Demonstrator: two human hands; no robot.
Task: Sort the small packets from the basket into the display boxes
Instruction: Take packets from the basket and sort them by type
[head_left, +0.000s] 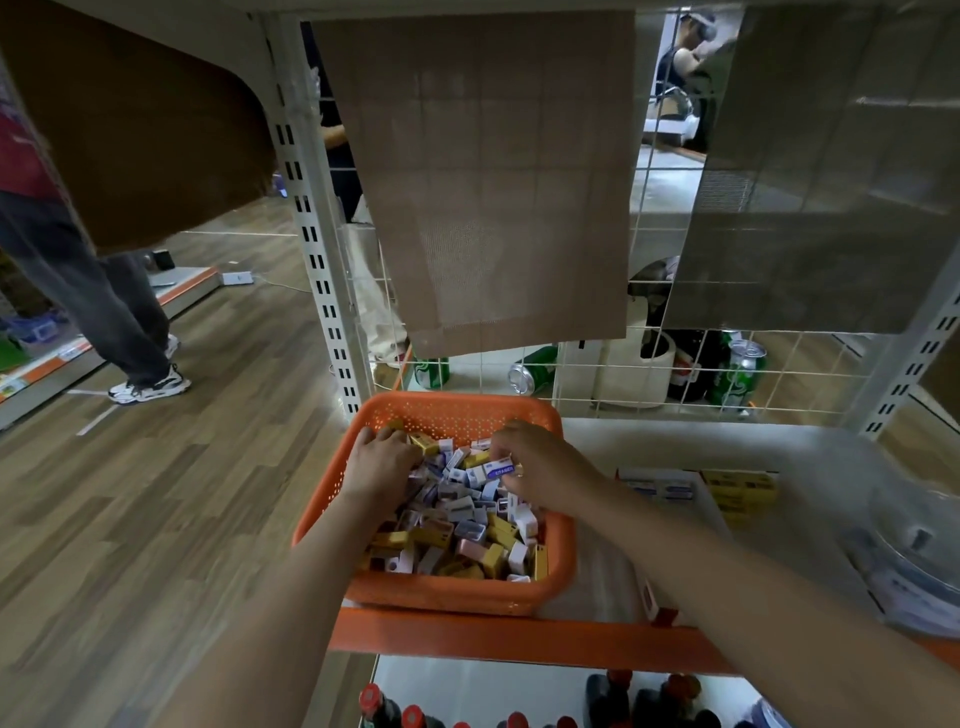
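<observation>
Reaching into an orange basket (457, 592) at the front left of a shelf (727, 447), both hands work among a heap of small packets (467, 525) in yellow, white, purple and pink. The left hand (382, 460) lies palm down at the far left of the basket, its fingers (402, 441) curled into the heap beside a yellow packet (423, 444); I cannot tell whether they have hold of anything. The right hand (550, 467) is at the far right of the basket, fingers bent, pinching a white packet (497, 470) with a blue label just above the pile.

To the right of the basket, on the same shelf, stand the display boxes (662, 488): one shows white and blue packets, and the one beside it (740, 491) shows yellow ones. Both are blurred.

Behind the basket a wire grid (675, 364) backs the shelf, with green cans (737, 374) beyond it. Dark bottles with red caps (379, 706) stand on the level below. At the left a person (104, 296) in dark trousers and trainers stands on the wooden floor (156, 493).
</observation>
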